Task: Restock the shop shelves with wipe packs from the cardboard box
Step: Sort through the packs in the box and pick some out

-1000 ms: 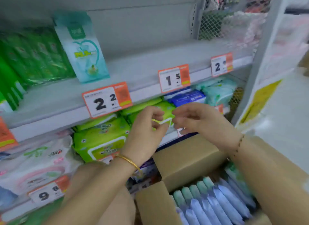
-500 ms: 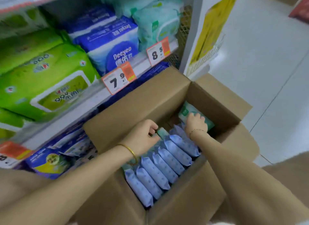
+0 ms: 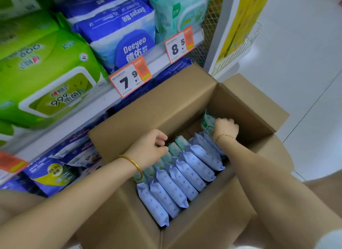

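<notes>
An open cardboard box [image 3: 157,108] stands against the shelves, packed with a row of several light-blue wipe packs [image 3: 187,172] and a row of teal-green packs [image 3: 175,146] behind them. My left hand [image 3: 149,146] reaches into the box with fingers curled over the teal packs; whether it grips one I cannot tell. My right hand [image 3: 225,128] is at the far end of the box, closed on a green-and-white wipe pack [image 3: 207,121] that leans against the box wall.
The shelf [image 3: 103,100] above the box carries green packs [image 3: 46,78], blue Deeyeo packs [image 3: 120,35] and teal packs [image 3: 177,11], with price tags [image 3: 129,80] on its edge. Blue packs [image 3: 51,171] fill the lower shelf. White floor [image 3: 305,63] lies to the right.
A second ago both hands were up at the green packs on the shelf. They have dropped into the box; since half a second ago my right hand has closed tighter on the green-and-white pack.
</notes>
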The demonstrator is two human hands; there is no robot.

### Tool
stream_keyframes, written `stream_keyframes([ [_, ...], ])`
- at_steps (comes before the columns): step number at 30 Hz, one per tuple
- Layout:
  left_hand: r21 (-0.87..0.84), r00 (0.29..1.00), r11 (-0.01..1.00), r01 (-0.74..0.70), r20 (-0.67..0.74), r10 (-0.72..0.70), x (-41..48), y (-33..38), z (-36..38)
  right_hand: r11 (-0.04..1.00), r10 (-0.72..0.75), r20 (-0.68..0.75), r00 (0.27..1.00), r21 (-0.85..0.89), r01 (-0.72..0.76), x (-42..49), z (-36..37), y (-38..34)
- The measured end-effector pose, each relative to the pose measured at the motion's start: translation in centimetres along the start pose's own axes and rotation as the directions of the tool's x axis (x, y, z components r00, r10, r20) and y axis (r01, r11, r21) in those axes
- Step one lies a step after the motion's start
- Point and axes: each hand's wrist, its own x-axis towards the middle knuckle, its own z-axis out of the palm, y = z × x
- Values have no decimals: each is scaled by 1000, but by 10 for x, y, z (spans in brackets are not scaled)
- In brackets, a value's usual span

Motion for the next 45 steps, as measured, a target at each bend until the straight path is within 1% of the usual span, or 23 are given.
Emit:
stream_keyframes([
  [2,-24,1000,1000,-3,4,3,-5,2,-2,1000,-5,70,998,4,5,-10,-17,0],
  [4,-46,1000,999,2,15,-1,-12,5,-5,995,-7,194,981,99,-13,-19,-44,-1],
  [5,-63,1000,998,5,22,-4,-16,7,-6,988,-37,271,962,155,-6,-23,-60,-2],
  [8,-121,999,993,13,35,-8,-32,11,-9,940,-220,451,865,336,64,-47,-108,-5],
  [9,-149,999,989,18,34,-13,-38,12,-10,896,-286,483,827,441,53,-57,-122,-6],
  [10,-192,999,981,35,38,-28,-44,13,-12,825,-358,489,795,564,25,-67,-132,-7],
  [12,-289,997,955,72,53,-59,-57,14,-19,650,-511,426,746,760,11,-89,-150,-12],
  [14,-375,996,923,86,50,-72,-73,15,-32,512,-630,332,702,857,54,-109,-165,-22],
  [15,-414,997,907,80,40,-70,-80,14,-41,463,-671,302,677,884,65,-119,-173,-28],
  [19,-451,995,888,-91,-2,101,-118,22,-85,276,-738,122,663,952,133,-155,-206,-53],
  [21,-427,985,888,-171,-74,154,-139,27,-110,205,-753,29,657,959,193,-173,-227,-66],
  [24,-376,955,885,-273,-214,204,-174,33,-146,143,-748,-111,655,936,321,-201,-264,-87],
  [25,-353,935,880,-317,-270,229,-186,34,-157,116,-752,-155,641,926,360,-211,-277,-95],
  [27,-304,888,868,-393,-369,274,-213,38,-177,42,-771,-245,587,901,431,-229,-301,-111],
  [29,-268,828,846,-461,-474,301,-236,42,-197,-40,-766,-342,544,870,491,-245,-325,-131],
  [32,-254,716,802,-541,-639,280,-262,46,-228,-111,-708,-483,516,797,594,-263,-358,-170],
  [35,-176,589,786,-592,-760,273,-273,50,-263,-142,-626,-588,512,732,666,-278,-390,-215],
  [37,-121,495,788,-603,-832,251,-271,51,-287,-139,-576,-637,513,694,706,-284,-410,-246],
  [39,-60,370,799,-599,-905,210,-263,47,-310,-133,-540,-674,503,659,741,-288,-428,-273],
  [40,-30,306,815,-579,-934,183,-259,44,-321,-129,-531,-686,497,645,753,-290,-433,-285],
  [41,-14,258,834,-551,-954,154,-254,40,-329,-115,-528,-692,493,633,765,-289,-436,-297],
  [43,-8,207,880,-475,-973,103,-244,29,-342,-11,-522,-682,512,606,796,-287,-433,-315],
  [45,12,208,923,-384,-973,99,-235,20,-346,96,-552,-648,524,575,812,-281,-423,-327],
])
